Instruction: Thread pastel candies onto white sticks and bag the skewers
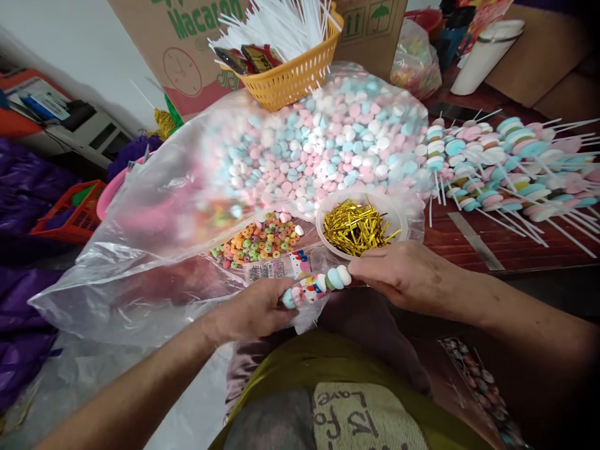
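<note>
A marshmallow skewer (332, 279) in pink, white and blue, partly covered by a clear printed wrapper (312, 289), lies across my lap side of the table. My left hand (255, 306) is closed around its lower left end. At the upper right end, the fingers of my right hand (398, 272) pinch the tip by a white marshmallow. Just beyond my right hand stands a translucent bowl (320, 226) of gold twist ties (354, 226). Flat printed wrappers (267, 269) lie beyond my left hand, near loose coloured cereal rings (255, 244).
A big clear bag of marshmallows (323, 144) spreads over the table. Behind it are a yellow basket (285, 81) of white sticks and a cardboard box (187, 56). Finished-looking skewers (510, 165) are piled at right, below a white tumbler (487, 56).
</note>
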`<action>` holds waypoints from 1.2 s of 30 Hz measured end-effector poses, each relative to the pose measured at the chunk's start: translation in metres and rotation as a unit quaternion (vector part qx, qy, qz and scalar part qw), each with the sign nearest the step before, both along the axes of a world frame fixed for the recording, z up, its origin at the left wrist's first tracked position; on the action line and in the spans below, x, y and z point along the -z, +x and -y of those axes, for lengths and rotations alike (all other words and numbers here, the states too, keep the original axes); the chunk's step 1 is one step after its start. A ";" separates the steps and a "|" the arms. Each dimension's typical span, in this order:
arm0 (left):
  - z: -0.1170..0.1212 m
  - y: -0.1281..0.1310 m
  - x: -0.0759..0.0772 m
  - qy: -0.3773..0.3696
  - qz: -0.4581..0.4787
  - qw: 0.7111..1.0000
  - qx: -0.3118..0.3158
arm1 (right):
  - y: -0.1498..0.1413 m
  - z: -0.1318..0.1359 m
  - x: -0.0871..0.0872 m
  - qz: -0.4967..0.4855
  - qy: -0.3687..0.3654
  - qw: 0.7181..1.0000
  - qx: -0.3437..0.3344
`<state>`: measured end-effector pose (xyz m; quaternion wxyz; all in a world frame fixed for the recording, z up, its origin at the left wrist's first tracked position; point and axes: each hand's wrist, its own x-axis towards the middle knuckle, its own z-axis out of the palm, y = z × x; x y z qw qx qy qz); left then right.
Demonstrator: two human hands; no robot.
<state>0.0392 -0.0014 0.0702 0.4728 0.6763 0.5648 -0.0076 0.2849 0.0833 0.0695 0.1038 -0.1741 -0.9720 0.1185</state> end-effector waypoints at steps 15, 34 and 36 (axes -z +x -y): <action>-0.009 -0.012 -0.011 -0.154 0.217 0.964 -0.025 | 0.008 0.012 -0.003 -0.105 0.226 0.967 -0.052; -0.011 -0.013 -0.009 -0.216 0.208 0.954 -0.017 | 0.008 0.016 0.008 -0.104 0.208 0.971 -0.058; -0.010 -0.010 -0.008 -0.220 0.212 0.952 -0.026 | 0.007 0.017 0.008 -0.114 0.214 0.969 -0.058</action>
